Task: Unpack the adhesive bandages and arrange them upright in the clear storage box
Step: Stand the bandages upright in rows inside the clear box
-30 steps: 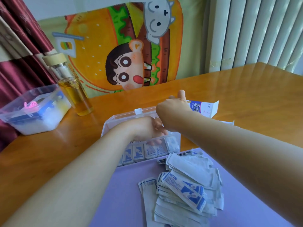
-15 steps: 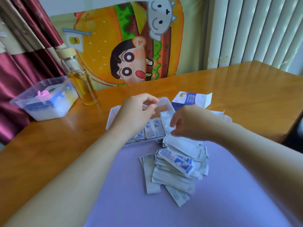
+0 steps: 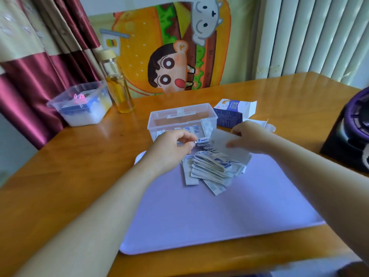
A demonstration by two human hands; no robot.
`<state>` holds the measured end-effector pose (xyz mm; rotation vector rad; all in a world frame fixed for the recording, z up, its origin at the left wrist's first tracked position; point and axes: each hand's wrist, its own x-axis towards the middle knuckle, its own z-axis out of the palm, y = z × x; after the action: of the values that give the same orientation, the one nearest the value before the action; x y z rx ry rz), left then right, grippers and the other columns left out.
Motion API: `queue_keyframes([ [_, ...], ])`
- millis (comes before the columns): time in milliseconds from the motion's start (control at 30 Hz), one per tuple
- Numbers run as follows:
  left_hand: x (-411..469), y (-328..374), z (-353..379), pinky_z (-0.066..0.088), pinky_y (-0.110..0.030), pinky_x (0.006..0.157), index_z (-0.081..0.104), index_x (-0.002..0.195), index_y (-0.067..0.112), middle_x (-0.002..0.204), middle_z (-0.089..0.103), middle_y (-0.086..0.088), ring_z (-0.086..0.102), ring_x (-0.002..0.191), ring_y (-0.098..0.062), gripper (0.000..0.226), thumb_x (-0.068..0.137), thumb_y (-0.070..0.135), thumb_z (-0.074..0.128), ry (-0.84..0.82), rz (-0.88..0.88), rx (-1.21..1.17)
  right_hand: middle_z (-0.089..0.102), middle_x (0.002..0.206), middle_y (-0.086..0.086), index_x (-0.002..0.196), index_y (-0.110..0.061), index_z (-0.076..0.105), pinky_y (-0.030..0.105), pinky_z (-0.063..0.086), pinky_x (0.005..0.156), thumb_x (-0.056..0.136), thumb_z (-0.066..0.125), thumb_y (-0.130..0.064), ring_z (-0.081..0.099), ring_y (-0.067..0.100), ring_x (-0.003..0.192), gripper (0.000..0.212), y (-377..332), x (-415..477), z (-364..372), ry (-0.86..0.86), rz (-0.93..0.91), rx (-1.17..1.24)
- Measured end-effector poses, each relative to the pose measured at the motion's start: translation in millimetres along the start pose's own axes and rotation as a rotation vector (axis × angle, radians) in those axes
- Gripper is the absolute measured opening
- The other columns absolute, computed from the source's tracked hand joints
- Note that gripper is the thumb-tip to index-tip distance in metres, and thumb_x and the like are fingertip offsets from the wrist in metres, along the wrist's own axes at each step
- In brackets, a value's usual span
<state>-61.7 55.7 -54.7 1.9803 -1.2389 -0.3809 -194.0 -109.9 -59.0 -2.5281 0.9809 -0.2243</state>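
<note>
Nearest, mat: a lilac mat (image 3: 199,216) lies flat on the wooden counter (image 3: 69,176), and both forearms reach over it from the near edge.
Loose bandages: a heap of white-and-blue wrapped bandages (image 3: 211,168) lies flat on the far part of the mat, some strips sticking out toward the near side.
Left hand: the left hand (image 3: 171,148) hovers at the heap's far left, its thumb and fingers closed in a pinch on a small fan of bandages (image 3: 206,143) held just above the heap.
Right hand: the right hand (image 3: 249,136) is at the heap's far right, fingers curled over a pale sheet (image 3: 225,148); the sheet is blurred, so I cannot tell what it is.
Clear box: the clear box (image 3: 169,125) stands lidless on the counter just beyond the mat, right behind both hands.
Boxed bandages: a short row of bandages (image 3: 192,129) stands upright inside, against the front wall toward the right end.
Carton: a blue-and-white carton (image 3: 229,113) sits just right of the clear box, its end flap open.
Left side: a tub (image 3: 79,108) of mixed items and a bottle (image 3: 119,86) of amber liquid stand well apart from the box.
Far edge: a cartoon burger cloth (image 3: 171,50) hangs behind the counter, with a curtain (image 3: 40,56) on the left.
</note>
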Motion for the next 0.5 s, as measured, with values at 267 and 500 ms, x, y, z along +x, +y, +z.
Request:
queue_keyframes([
  [267,-23.1,12.9,19.2,0.047,-0.024,0.073,0.063,0.102,0.025,0.1,0.068,-0.001,0.062,0.083,-0.009,0.014,0.094,0.017,0.054,-0.009,-0.122,-0.342,0.054,0.072,0.005,0.082,-0.005,0.067,0.035,0.039,0.07,0.077,0.069,-0.028,0.048,0.019,0.072,0.024,-0.2,-25.4,-9.6,0.112,0.121,0.623],
  [500,-45.1,26.7,50.6,0.054,-0.041,0.083,0.06,0.118,0.015,0.111,0.068,-0.011,0.066,0.094,-0.024,0.029,0.099,0.008,0.039,-0.018,-0.308,-1.108,0.064,0.083,0.01,0.096,-0.001,0.065,0.021,0.049,0.061,0.085,0.066,-0.012,0.059,0.016,0.071,0.016,-28.9,-56.2,40.0,-0.104,0.141,1.193],
])
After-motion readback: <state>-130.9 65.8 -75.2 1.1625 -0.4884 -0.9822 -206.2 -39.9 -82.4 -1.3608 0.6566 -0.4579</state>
